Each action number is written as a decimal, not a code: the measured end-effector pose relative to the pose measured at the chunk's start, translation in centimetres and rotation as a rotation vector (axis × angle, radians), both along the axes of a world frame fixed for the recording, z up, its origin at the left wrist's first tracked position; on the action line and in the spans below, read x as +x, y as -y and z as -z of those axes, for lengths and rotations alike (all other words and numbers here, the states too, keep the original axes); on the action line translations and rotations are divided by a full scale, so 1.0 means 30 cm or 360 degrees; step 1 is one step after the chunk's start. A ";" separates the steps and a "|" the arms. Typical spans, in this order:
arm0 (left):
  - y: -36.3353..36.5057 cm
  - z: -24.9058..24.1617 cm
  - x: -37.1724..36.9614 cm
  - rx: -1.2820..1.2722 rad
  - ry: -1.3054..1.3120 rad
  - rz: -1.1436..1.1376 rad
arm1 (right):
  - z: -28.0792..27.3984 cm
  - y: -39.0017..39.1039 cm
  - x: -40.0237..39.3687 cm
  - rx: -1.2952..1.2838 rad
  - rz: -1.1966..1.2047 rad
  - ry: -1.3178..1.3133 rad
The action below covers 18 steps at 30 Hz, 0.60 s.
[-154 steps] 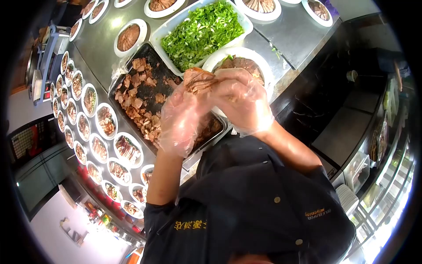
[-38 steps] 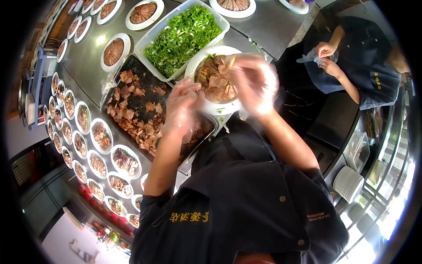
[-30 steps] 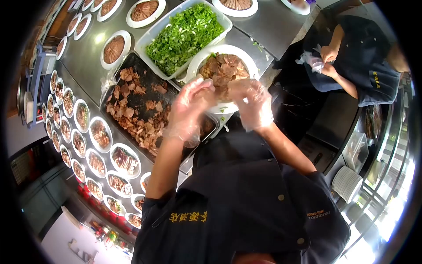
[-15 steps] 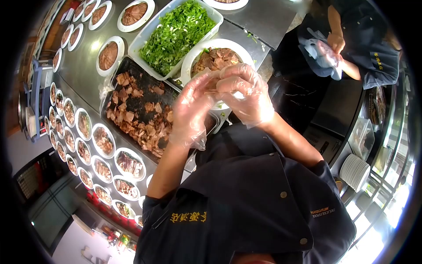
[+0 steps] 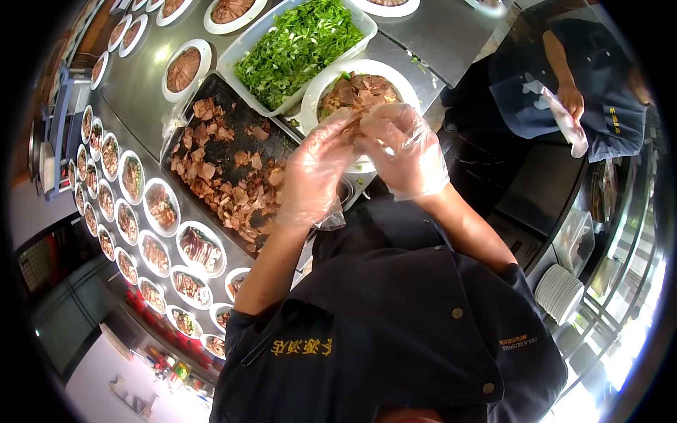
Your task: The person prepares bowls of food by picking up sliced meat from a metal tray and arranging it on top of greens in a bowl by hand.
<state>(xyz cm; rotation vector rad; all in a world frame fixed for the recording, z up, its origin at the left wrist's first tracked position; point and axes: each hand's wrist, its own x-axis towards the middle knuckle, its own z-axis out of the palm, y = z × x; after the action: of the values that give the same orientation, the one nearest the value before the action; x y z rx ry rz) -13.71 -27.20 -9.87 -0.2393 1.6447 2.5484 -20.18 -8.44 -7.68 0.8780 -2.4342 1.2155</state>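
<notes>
In the head view both my hands wear clear plastic gloves and meet over the near side of a white bowl. Brown meat slices lie on top of the food in it. My left hand has its fingers closed on a few meat slices. Opposite, my right hand pinches at the same slices, its fingertips partly hidden. Left of my hands lies a black tray with loose meat pieces. A plastic tub of chopped greens stands just beyond the bowl.
Many white plates of meat, such as this plate, cover the steel counter on the left. At the right, another person in dark clothing holds a pale cloth or plastic piece. A plate stack stands lower right.
My hands have shifted slightly, and the meat between my fingers shows more now. The view has turned a little. The other person's hand and the pale piece have moved lower and to the right.
</notes>
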 end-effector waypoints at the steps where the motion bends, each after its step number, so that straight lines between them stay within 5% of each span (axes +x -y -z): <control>1: 0.004 0.006 0.006 0.0000 0.0001 -0.0013 | -0.005 0.003 0.005 0.0080 0.0041 0.0040; 12: 0.029 0.000 0.056 -0.0726 -0.0153 -0.0156 | 0.012 0.059 -0.014 0.0065 -0.0181 -0.0097; 16: 0.034 -0.005 0.067 -0.0611 -0.0145 -0.0152 | 0.016 0.064 -0.015 -0.0175 -0.0368 0.0065; 18: 0.036 -0.047 0.054 -0.0025 0.0307 -0.0194 | -0.042 0.067 -0.021 -0.0249 -0.0452 0.0003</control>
<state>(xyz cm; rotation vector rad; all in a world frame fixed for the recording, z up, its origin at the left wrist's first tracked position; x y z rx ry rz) -12.08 -28.28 -8.47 -0.5837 1.6244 2.5050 -20.82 -10.43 -6.41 1.2044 -2.2326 1.4796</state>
